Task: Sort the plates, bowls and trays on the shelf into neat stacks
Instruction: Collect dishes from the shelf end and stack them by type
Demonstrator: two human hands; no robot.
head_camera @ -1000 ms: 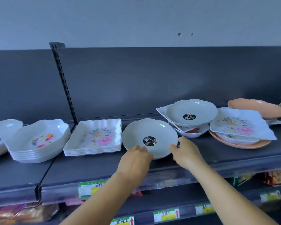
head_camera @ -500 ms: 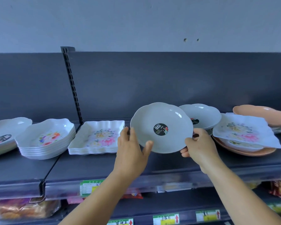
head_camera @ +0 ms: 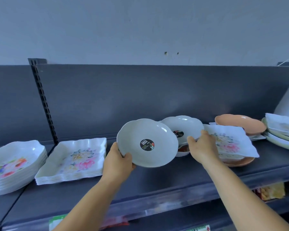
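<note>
While left hand [head_camera: 118, 161] grips plate [head_camera: 147, 142]; right hand [head_camera: 201, 147] reaches.

Left bowl stack [head_camera: 15, 165] cut by frame edge; price labels [head_camera: 198, 228] blurred.

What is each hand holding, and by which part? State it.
The left hand grips the round grey scalloped plate by its lower-left rim. The right hand touches a second matching grey plate; its hold cannot be told.
</note>
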